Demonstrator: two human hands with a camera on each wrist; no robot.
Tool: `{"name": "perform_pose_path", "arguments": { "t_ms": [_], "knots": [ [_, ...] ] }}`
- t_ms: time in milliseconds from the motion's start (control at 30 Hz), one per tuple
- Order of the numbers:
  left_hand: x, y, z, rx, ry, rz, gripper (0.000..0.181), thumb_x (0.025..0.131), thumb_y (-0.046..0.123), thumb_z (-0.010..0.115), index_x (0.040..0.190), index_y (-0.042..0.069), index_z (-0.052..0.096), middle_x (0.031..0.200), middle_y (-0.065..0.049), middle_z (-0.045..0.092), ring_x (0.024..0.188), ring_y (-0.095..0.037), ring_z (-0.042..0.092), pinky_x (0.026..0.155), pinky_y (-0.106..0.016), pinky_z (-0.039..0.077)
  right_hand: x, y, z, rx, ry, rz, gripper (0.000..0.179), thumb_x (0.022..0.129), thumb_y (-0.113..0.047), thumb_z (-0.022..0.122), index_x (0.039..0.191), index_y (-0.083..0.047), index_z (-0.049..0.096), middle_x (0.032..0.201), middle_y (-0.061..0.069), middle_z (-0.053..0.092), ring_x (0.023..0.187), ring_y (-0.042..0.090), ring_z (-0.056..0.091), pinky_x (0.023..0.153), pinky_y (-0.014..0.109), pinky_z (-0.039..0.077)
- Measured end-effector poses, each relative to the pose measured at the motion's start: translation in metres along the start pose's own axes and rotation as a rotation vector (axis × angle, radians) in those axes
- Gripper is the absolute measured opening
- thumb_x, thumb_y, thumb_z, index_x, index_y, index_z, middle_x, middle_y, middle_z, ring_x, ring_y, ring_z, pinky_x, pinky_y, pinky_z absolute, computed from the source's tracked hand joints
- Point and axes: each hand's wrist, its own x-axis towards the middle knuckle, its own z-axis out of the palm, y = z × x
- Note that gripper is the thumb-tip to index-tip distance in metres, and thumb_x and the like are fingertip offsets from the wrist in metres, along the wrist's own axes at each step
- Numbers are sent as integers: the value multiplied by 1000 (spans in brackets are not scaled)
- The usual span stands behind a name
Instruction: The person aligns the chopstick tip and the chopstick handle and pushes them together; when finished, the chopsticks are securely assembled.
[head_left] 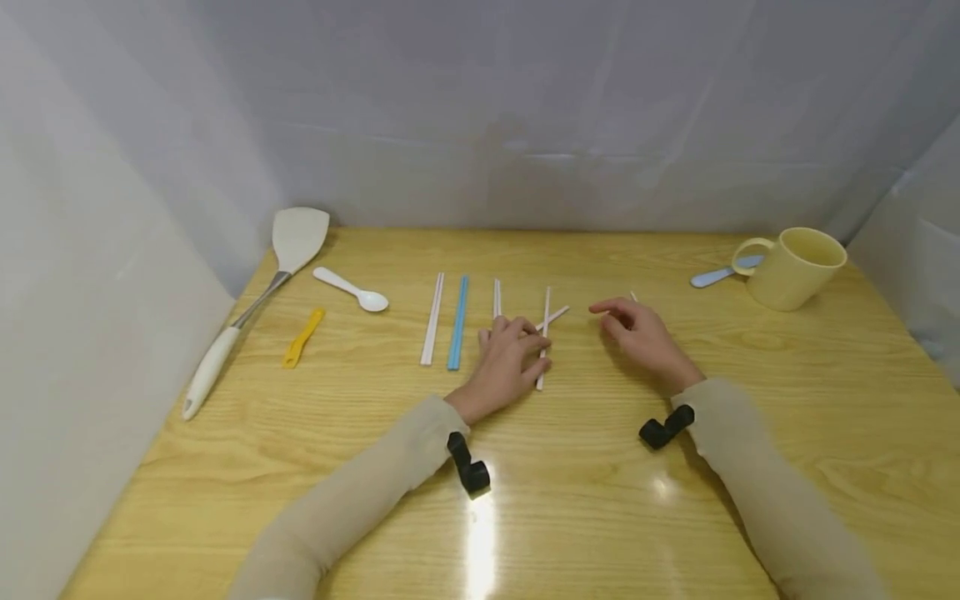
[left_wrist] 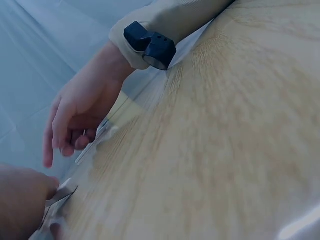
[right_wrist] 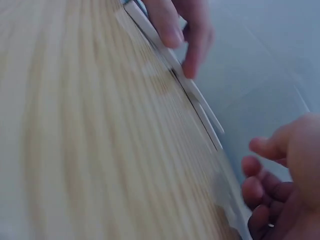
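Note:
In the head view my left hand [head_left: 510,362] is low over the table, its thumb and forefinger pinching a pale chopstick [head_left: 546,321]. That chopstick crosses over another pale chopstick [head_left: 558,314], partly hidden by the fingers. Just left of them, a white pair of chopsticks [head_left: 497,296] runs under my left hand. Farther left lie a blue pair of chopsticks [head_left: 458,325] and a pinkish-white pair of chopsticks [head_left: 432,321]. Held apart on the right, my right hand [head_left: 643,337] has loosely bent fingers and grips nothing visible. Behind it peeks a thin white tip [head_left: 634,296], mostly hidden.
A long white turner [head_left: 300,237], a white spoon [head_left: 371,301] and a small yellow utensil [head_left: 303,338] lie on the left. At the far right stands a yellow mug [head_left: 787,279], with a pale blue handle [head_left: 711,277] partly behind it. Pale cloth hangs around the table.

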Motion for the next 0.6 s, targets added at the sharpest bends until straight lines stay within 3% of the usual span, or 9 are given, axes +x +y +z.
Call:
{"name": "perform_pose_path", "arguments": {
  "t_ms": [133, 233, 333, 600],
  "knots": [
    [-2, -2, -1, 3, 14, -1, 26, 90, 29, 68, 112, 14, 71, 114, -5, 58, 97, -23, 43, 77, -39, 28, 13, -12, 18, -158, -131, -84, 35, 97, -9, 51, 130, -9, 59, 76, 7, 57, 64, 15, 46, 63, 30, 39],
    [-2, -1, -1, 10, 18, 4, 26, 90, 29, 67, 111, 15, 71, 113, -6, 56, 96, -24, 42, 76, -39, 28, 23, -18, 29, -242, -158, -121, 36, 95, -10, 53, 130, -6, 58, 74, 5, 57, 63, 15, 46, 63, 31, 39],
    [-2, 0, 1, 13, 16, 5, 25, 91, 30, 66, 111, 16, 71, 112, -6, 56, 96, -24, 42, 76, -38, 28, 30, -20, 34, -296, -139, -119, 33, 94, -11, 55, 126, -4, 61, 75, 5, 59, 64, 15, 49, 63, 31, 40],
    [-2, 1, 1, -17, 28, -20, 26, 90, 29, 68, 111, 15, 71, 108, -6, 54, 96, -24, 41, 78, -38, 27, 33, -9, 30, -291, -26, -157, 13, 91, -10, 64, 100, -3, 70, 82, 9, 68, 70, 18, 59, 65, 33, 46]
  ]
}}
